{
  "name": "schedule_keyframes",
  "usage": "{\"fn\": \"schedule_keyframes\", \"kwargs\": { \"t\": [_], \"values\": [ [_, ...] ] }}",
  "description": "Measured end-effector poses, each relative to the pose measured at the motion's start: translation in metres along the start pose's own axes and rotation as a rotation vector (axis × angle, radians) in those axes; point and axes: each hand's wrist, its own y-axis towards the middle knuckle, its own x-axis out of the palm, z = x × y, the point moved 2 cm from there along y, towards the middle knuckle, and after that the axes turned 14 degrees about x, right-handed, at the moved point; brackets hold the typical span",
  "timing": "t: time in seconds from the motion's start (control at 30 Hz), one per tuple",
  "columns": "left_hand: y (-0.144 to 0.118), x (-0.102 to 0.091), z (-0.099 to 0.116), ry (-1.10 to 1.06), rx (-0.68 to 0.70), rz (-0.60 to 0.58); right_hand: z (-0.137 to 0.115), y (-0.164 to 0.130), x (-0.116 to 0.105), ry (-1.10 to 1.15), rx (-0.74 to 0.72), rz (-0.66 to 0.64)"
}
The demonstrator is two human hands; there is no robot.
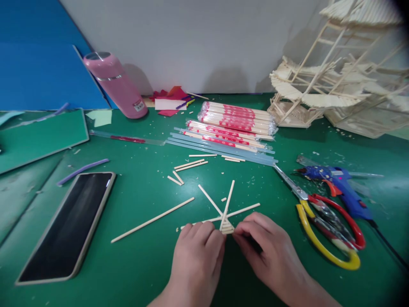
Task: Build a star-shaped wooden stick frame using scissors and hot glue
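Note:
Several thin pale wooden sticks cross in a star shape, forming a small stick frame (pixel 225 216) on the green table. Short pieces fill the frame's near triangle like slats. My left hand (pixel 198 249) is closed at the left side of that triangle, fingers curled over it. With thumb and forefinger pinched at the triangle's right corner, my right hand (pixel 270 247) is closed too; its fingertips partly hide what they grip. A tiny stick offcut (pixel 223 199) lies just beyond the frame. To the left rests one long loose stick (pixel 153 219).
Short cut sticks (pixel 191 164) lie ahead, before translucent blue strips (pixel 220 149) and wrapped stick bundles (pixel 236 117). At right are scissors (pixel 291 182) and a blue glue gun (pixel 354 196); behind stands a stick-built tower (pixel 303 94). A phone (pixel 64 230) and pink bottle (pixel 118 85) are left.

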Motion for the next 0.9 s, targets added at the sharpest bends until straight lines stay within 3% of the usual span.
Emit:
{"fn": "schedule_keyframes", "kwargs": {
  "t": [0.3, 0.9],
  "values": [
    [-0.0001, -0.0004, -0.0004, 0.018, -0.007, -0.005, 0.0013, -0.0036, -0.0055, 0.106, 0.005, 0.024],
    [-0.0026, 0.0011, -0.0005, 0.009, -0.014, 0.037, -0.0002, -0.0026, -0.0040, 0.048, 0.011, -0.022]
  ]
}}
